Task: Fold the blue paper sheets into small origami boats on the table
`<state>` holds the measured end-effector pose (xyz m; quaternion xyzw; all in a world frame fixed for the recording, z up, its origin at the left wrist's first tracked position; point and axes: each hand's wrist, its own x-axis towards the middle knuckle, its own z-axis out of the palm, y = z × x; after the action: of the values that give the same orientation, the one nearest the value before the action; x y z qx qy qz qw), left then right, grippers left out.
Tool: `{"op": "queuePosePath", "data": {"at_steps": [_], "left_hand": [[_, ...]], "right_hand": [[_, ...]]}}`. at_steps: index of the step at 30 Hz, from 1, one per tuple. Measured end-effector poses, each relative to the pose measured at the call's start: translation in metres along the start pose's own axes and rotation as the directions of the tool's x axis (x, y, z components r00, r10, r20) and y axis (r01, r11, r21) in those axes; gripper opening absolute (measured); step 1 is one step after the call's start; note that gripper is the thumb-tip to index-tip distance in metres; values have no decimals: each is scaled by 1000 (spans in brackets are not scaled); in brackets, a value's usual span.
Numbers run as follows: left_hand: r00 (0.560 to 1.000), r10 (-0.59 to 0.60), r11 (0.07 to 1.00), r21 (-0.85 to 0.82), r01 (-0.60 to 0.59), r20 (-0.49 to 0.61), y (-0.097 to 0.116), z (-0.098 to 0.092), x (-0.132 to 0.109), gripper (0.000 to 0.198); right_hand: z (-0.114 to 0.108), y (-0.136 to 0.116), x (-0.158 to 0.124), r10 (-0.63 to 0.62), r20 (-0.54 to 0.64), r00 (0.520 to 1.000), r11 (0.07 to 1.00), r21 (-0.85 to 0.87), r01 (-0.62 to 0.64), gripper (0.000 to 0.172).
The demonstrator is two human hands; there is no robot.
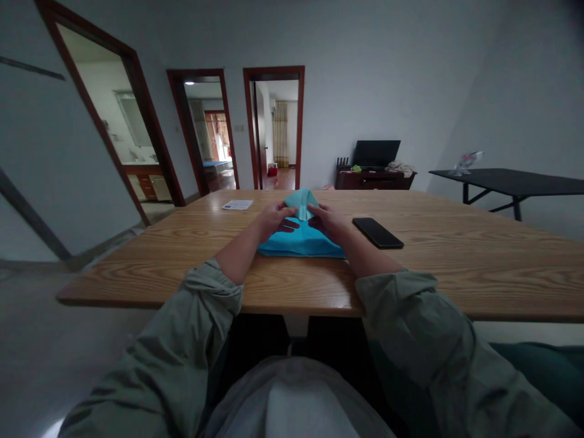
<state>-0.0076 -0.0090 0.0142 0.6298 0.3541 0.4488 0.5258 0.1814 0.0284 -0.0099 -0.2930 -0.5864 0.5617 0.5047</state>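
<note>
Both hands hold a light teal folded piece [302, 204], paper or cloth, I cannot tell which. It comes to a blunt peak at the top, and a seam or fold line runs down its middle. My left hand [277, 221] pinches its lower left side, the lower fingers loosely extended. On the opposite side, my right hand [329, 221] grips the lower right edge between thumb and fingers. Beneath both hands, a bright blue flat sheet or folded cloth [301, 243] lies on the wooden table [301, 286].
A black phone [378, 233] lies right of the hands. Farther off on the left is a small printed card or paper [238, 205]. A black table [511, 179] stands at the right, and a cabinet [376, 180] with a monitor [376, 154] is at the back wall.
</note>
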Motion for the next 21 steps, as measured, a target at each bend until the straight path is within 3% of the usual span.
{"op": "queuePosePath", "data": {"at_steps": [2, 4, 7, 9, 14, 18, 21], "left_hand": [[1000, -30, 997, 71, 30, 3, -2, 3, -1, 45], [999, -27, 984, 177, 35, -47, -6, 5, 0, 44], [985, 27, 934, 355, 36, -171, -11, 3, 5, 37], [972, 56, 910, 412, 46, -230, -12, 1, 7, 31], [949, 169, 873, 487, -19, -266, -8, -1, 10, 18], [957, 233, 819, 565, -97, -173, -8, 1, 9, 22], [967, 232, 827, 545, -141, -101, -11, 2, 6, 38]], "right_hand": [[3, 1, 0, 15, -8, 1000, 994, -111, -16, 35], [8, 2, -2, -27, -69, 997, 951, -308, 4, 48], [18, 1, -7, -261, -138, 955, 771, -625, 121, 79], [25, 0, -12, -356, -44, 934, 647, -732, 212, 81], [36, 5, -16, -320, 243, 916, 515, -767, 383, 81], [36, 9, -15, -362, 268, 893, 476, -770, 425, 85], [33, 7, -16, -367, 252, 895, 512, -749, 421, 83]]}}
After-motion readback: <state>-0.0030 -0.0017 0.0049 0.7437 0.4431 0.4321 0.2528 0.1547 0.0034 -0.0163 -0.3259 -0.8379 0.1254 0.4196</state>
